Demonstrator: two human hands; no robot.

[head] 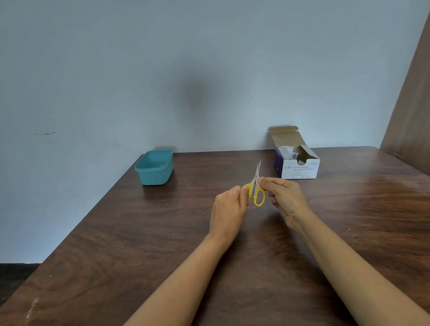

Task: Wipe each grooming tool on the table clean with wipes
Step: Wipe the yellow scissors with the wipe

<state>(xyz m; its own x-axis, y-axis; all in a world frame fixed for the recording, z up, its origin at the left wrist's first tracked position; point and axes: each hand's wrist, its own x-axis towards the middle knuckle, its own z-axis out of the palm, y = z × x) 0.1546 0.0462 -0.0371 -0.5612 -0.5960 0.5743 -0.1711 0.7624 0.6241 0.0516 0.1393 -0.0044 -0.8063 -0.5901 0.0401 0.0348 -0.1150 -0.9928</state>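
From the head camera, a small pair of scissors with yellow plastic loop handles and slim silver blades [255,184] is held up over the middle of the dark brown wooden surface [163,250], between both hands. The blades point up and away, their tips slightly parted. The left hand [229,208] curls its fingers [243,193] around the left yellow loop. The right hand [284,197] pinches the blades near the pivot with thumb and fingertips; whether a wipe lies under them cannot be told. A teal plastic tub [156,176] stands at the far left edge, and an open white-and-purple cardboard box of alcohol swabs [299,168] at far right.
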